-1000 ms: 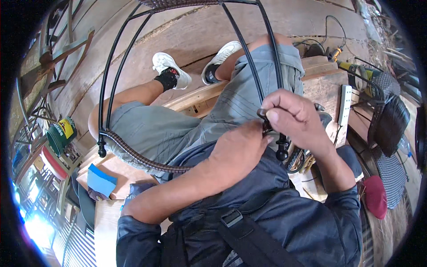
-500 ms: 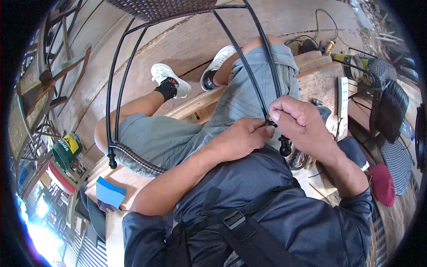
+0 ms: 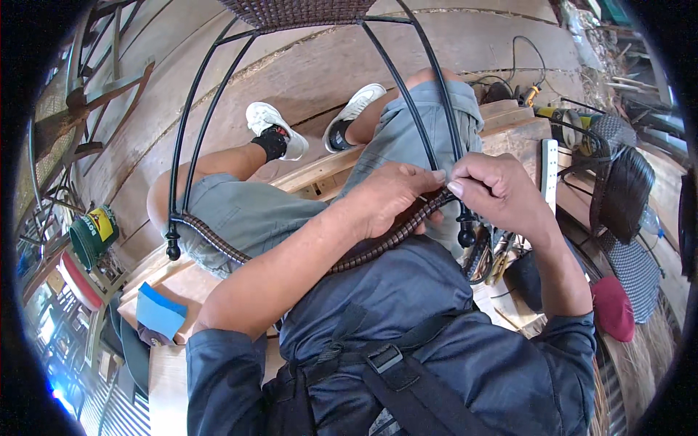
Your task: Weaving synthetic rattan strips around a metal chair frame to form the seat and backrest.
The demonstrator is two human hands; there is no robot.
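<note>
A: Near first. Left hand (image 3: 389, 198) closes over the brown woven wicker band (image 3: 378, 247) that runs along the lower rail of the black metal chair frame (image 3: 190, 131) lying across the lap. Fingers curled, gripping the band just short of the frame's right leg.

B: Right hand (image 3: 494, 190)?

A: Pinched shut, thumb against forefinger, on a thin strand at the band's end, touching the left fingertips. Strand itself too small to make out well.

B: Doing it well?

A: My judgement: left hand keeps the weave pressed flat to the rail while the right pulls the strand snug, close to the leg, no slack.

B: Farther out?

A: Blue block (image 3: 158, 311) on the wooden bench (image 3: 171, 367) at left; a green tin (image 3: 93, 234) beyond; white sneakers (image 3: 273, 125) on the plank floor (image 3: 305, 65); woven panel (image 3: 298, 11) at the frame's far end.
</note>
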